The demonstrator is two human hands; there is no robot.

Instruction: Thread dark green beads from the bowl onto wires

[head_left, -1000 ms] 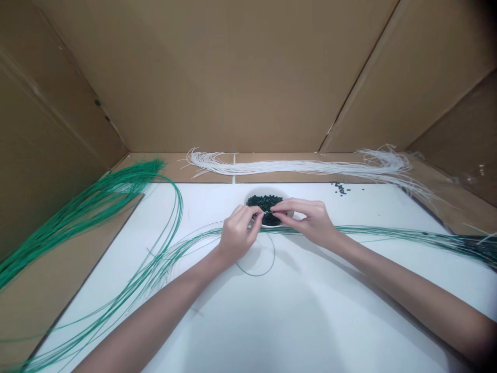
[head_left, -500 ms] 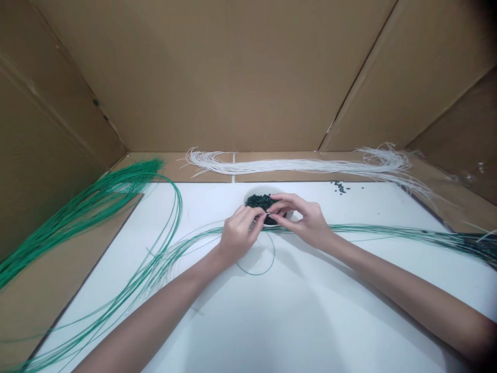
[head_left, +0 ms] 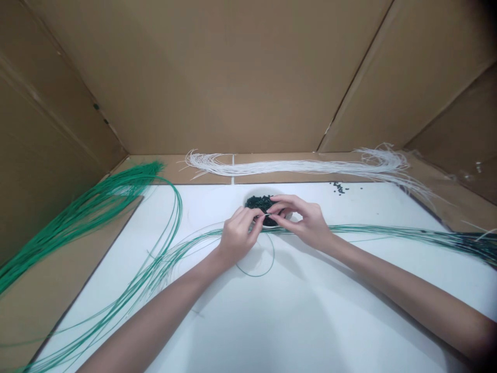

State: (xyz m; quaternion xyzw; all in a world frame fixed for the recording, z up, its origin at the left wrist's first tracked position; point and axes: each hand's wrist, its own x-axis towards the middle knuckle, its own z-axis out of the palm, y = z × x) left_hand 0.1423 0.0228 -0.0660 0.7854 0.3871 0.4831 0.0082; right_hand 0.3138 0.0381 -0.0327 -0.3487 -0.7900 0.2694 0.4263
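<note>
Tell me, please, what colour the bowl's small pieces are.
The small pieces look very dark green, best in the head view.

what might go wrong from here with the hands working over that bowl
The left hand pinches a thin strand right by the right hand's fingertips; it might slip.

A knuckle might knock the bowl, spilling dark bits; a few loose bits already lie on the table.

The green loop hangs near the green strands and could snag.
</note>
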